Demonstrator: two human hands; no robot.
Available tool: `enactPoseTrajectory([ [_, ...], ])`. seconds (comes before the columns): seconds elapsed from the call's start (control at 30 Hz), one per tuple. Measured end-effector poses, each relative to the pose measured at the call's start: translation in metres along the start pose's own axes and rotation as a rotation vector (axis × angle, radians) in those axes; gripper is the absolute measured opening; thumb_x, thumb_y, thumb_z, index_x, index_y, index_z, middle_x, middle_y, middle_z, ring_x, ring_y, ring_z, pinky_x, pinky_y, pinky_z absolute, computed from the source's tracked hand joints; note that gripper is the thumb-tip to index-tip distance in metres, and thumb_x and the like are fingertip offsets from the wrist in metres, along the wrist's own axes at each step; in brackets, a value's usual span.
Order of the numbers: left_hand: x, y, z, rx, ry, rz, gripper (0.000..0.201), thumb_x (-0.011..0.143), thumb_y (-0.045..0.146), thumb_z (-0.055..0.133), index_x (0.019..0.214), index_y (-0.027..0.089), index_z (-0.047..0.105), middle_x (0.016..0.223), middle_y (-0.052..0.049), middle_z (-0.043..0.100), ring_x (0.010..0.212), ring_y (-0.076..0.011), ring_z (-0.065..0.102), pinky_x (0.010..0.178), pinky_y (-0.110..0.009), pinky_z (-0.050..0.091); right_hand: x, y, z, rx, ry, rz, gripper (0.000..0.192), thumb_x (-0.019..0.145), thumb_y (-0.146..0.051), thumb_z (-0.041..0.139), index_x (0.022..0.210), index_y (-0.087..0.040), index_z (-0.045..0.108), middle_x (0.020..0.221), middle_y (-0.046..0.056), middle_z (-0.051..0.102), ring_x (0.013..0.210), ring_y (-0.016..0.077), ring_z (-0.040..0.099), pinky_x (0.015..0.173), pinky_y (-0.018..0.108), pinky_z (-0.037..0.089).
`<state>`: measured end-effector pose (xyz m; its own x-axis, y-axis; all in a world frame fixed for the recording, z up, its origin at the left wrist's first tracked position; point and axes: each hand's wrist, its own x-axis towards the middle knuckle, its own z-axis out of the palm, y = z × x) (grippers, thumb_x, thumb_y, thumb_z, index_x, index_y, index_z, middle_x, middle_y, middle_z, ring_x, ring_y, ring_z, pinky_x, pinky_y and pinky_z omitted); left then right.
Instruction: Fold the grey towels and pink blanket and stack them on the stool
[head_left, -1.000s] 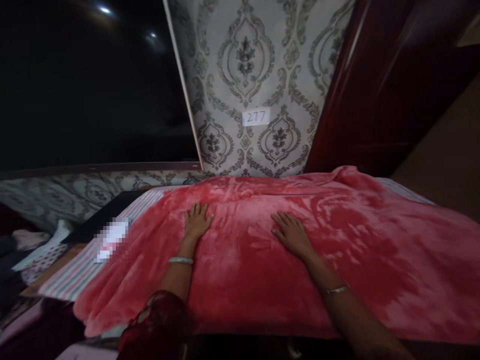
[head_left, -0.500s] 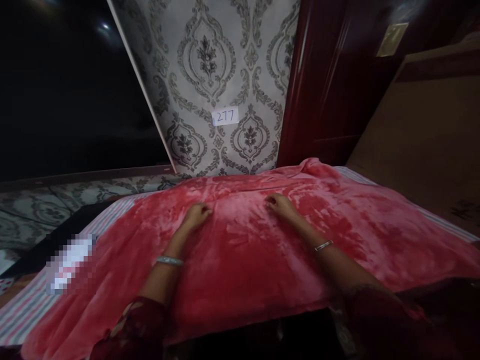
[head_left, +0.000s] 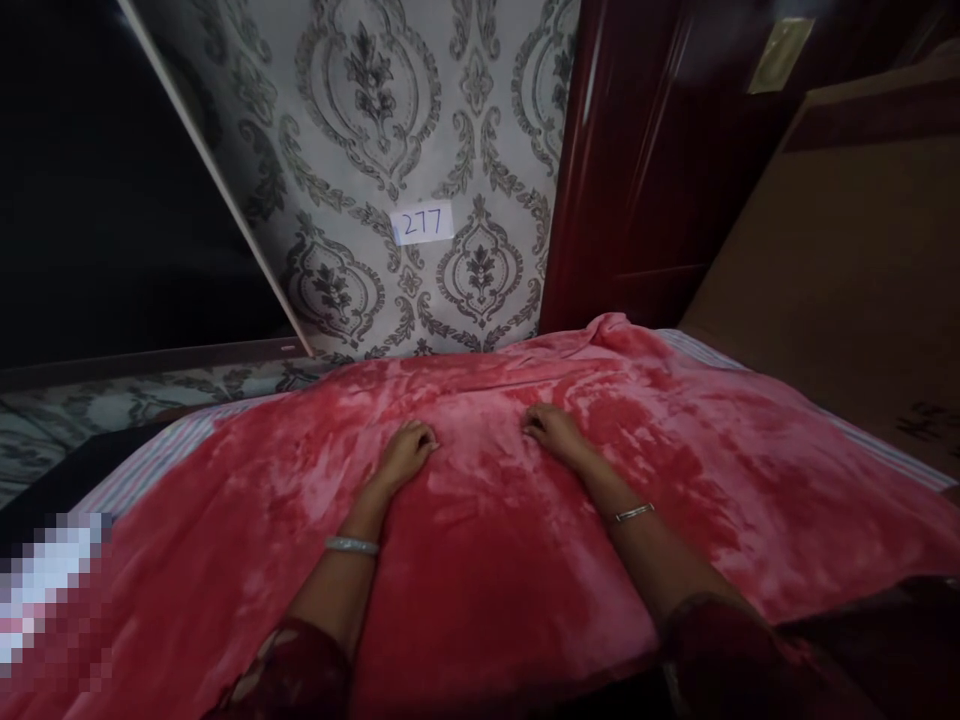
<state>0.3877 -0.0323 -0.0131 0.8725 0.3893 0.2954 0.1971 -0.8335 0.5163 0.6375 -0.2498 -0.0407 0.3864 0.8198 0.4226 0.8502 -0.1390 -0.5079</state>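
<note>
On red blanket (head_left: 480, 600) | left hand (head_left: 407, 452), right hand (head_left: 555, 432) curled | undersides hidden, cannot tell grip

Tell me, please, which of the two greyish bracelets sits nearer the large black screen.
The pale grey bracelet on the left wrist; the silver bracelet on the right wrist is farther away.

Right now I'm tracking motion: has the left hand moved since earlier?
Yes, rightward: the left hand was well left of the 277 wall card, now nearly below it.

Head-worn view, close above blanket (head_left: 480, 560), facing wall (head_left: 469, 130).
</note>
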Motion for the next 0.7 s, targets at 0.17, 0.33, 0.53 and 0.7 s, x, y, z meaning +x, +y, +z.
enactPoseTrajectory([
  [0.17, -0.001, 0.008, -0.004, 0.083, 0.105, 0.041, 0.011, 0.086, 0.015, 0.055, 0.077, 0.021, 0.057, 0.089, -0.006, 0.067, 0.09, -0.0227, 0.059, 0.086, -0.038, 0.046, -0.001, -0.007, -0.001, -0.051, 0.055, -0.005, 0.012, 0.085, -0.011, 0.059, 0.079, -0.02, 0.062, 0.087, 0.007, 0.066, 0.086, 0.0212, 0.057, 0.08, 0.032, 0.043],
  [0.33, -0.006, 0.019, -0.009, 0.086, 0.209, 0.026, 0.013, 0.091, 0.017, 0.047, 0.08, 0.022, 0.053, 0.083, -0.005, 0.064, 0.082, -0.0216, 0.06, 0.079, -0.036, 0.047, -0.008, -0.018, -0.006, -0.042, 0.237, -0.026, 0.015, 0.091, -0.013, 0.05, 0.081, -0.021, 0.058, 0.084, 0.007, 0.065, 0.08, 0.0213, 0.056, 0.075, 0.032, 0.044],
  [0.53, -0.006, 0.02, -0.008, 0.141, 0.288, 0.024, 0.015, 0.091, 0.016, 0.048, 0.077, 0.023, 0.049, 0.079, -0.005, 0.061, 0.079, -0.0219, 0.06, 0.074, -0.035, 0.048, -0.013, -0.02, -0.01, 0.039, 0.289, -0.078, 0.013, 0.093, -0.017, 0.049, 0.086, -0.021, 0.06, 0.086, 0.007, 0.066, 0.08, 0.0214, 0.059, 0.075, 0.033, 0.047],
  [0.7, -0.004, 0.015, -0.005, 0.121, 0.234, 0.086, 0.013, 0.092, 0.014, 0.048, 0.091, 0.02, 0.059, 0.091, -0.007, 0.067, 0.09, -0.0226, 0.063, 0.083, -0.036, 0.051, -0.013, -0.011, -0.011, 0.08, 0.176, -0.151, 0.024, 0.099, -0.025, 0.046, 0.098, -0.021, 0.069, 0.092, 0.009, 0.068, 0.088, 0.0233, 0.061, 0.081, 0.037, 0.049],
])
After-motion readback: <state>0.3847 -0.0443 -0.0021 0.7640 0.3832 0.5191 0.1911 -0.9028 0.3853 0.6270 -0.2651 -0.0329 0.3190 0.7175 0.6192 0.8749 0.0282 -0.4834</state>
